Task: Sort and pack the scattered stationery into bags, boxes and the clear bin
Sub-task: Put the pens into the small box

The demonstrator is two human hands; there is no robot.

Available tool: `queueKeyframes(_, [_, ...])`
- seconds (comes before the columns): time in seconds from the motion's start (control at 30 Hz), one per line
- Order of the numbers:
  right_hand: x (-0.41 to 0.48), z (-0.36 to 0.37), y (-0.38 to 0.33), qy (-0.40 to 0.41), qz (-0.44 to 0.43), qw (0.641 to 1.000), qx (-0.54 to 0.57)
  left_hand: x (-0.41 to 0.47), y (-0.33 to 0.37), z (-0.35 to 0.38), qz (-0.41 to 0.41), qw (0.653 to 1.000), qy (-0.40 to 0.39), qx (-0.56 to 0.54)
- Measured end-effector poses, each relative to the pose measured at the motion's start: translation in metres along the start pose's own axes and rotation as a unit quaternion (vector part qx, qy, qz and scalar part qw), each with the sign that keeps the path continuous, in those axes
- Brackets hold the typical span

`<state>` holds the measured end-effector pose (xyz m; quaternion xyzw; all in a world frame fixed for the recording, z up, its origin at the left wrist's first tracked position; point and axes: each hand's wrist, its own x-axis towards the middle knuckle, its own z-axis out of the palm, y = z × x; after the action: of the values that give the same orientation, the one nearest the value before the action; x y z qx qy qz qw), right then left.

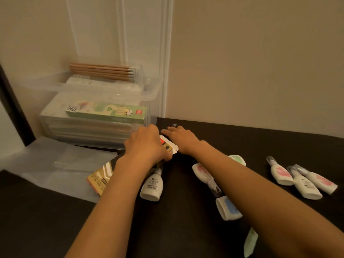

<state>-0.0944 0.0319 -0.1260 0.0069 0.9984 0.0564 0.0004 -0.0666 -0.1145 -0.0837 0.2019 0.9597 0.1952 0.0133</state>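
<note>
Beside the clear plastic bin (96, 116), left hand (147, 144) grips the gold-and-white cardboard box (101, 178) on the black table (251, 140); right hand (179, 136), fingers straight, touches its open flap (168, 144). Hold steady, then feed in white bottles (151, 185) neck-first.

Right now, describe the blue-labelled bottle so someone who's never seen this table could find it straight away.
On the black table, look along the person's right forearm. Just left of it, a little nearer the camera than a pink-labelled bottle, lies a small white bottle. It alone has a blue label; its neighbours show pink or green.
</note>
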Motion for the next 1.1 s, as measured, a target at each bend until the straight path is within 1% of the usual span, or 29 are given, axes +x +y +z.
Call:
queueKeyframes(0.17, [-0.012,-0.008,0.009,0.015,0.022,0.998,-0.065,-0.003,0.001,0.001,0.005,1.000,-0.005,0.006])
queueKeyframes(0.27, [-0.034,-0.007,0.025,0.020,0.039,0.996,-0.073,-0.006,0.007,-0.001,0.014,1.000,-0.006,0.024])
queueKeyframes(0.33, [-0.050,-0.008,0.034,0.048,0.044,0.995,-0.079,-0.009,0.013,-0.002,0.030,0.999,-0.009,0.030])
queueKeyframes(0.37, [-0.056,-0.009,0.038,0.078,0.053,0.993,-0.074,-0.011,0.015,-0.003,0.038,0.999,-0.010,0.030])
queueKeyframes(0.43, [-0.072,-0.016,0.045,0.151,0.089,0.984,-0.034,-0.017,0.023,-0.004,0.053,0.998,-0.014,0.025])
queueKeyframes(0.47, [-0.078,-0.018,0.049,0.174,0.106,0.979,-0.006,-0.020,0.026,-0.004,0.060,0.998,-0.017,0.022])
queueKeyframes(0.57, [-0.108,-0.025,0.062,0.205,0.138,0.965,0.089,-0.036,0.042,-0.003,0.089,0.996,-0.025,0.012])
queueKeyframes(0.6, [-0.119,-0.027,0.066,0.231,0.154,0.951,0.134,-0.043,0.047,-0.001,0.100,0.995,-0.024,0.008])
queueKeyframes(0.63, [-0.131,-0.030,0.071,0.263,0.174,0.929,0.193,-0.050,0.054,0.000,0.113,0.993,-0.018,0.007])
queueKeyframes(0.7, [-0.150,-0.035,0.076,0.319,0.211,0.867,0.320,-0.062,0.064,0.003,0.135,0.991,-0.009,0.008])
queueKeyframes(0.73, [-0.160,-0.037,0.078,0.330,0.224,0.838,0.372,-0.068,0.069,0.006,0.144,0.989,-0.010,0.006])
queueKeyframes(0.77, [-0.170,-0.038,0.080,0.326,0.232,0.817,0.414,-0.074,0.074,0.008,0.152,0.988,-0.015,0.003])
queueKeyframes(0.8, [-0.182,-0.039,0.081,0.313,0.233,0.805,0.448,-0.081,0.081,0.010,0.160,0.987,-0.019,0.000])
queueKeyframes(0.87, [-0.207,-0.039,0.082,0.265,0.212,0.787,0.516,-0.091,0.090,0.013,0.175,0.984,-0.023,-0.004])
queueKeyframes(1.0, [-0.259,-0.024,0.085,0.111,0.126,0.738,0.653,-0.111,0.103,0.019,0.203,0.979,-0.034,-0.013])
queueKeyframes(1.07, [-0.280,-0.015,0.087,0.051,0.108,0.719,0.685,-0.121,0.107,0.024,0.218,0.973,-0.062,-0.041])
queueKeyframes(1.1, [-0.288,-0.011,0.088,0.033,0.112,0.717,0.687,-0.125,0.109,0.027,0.227,0.970,-0.073,-0.053])
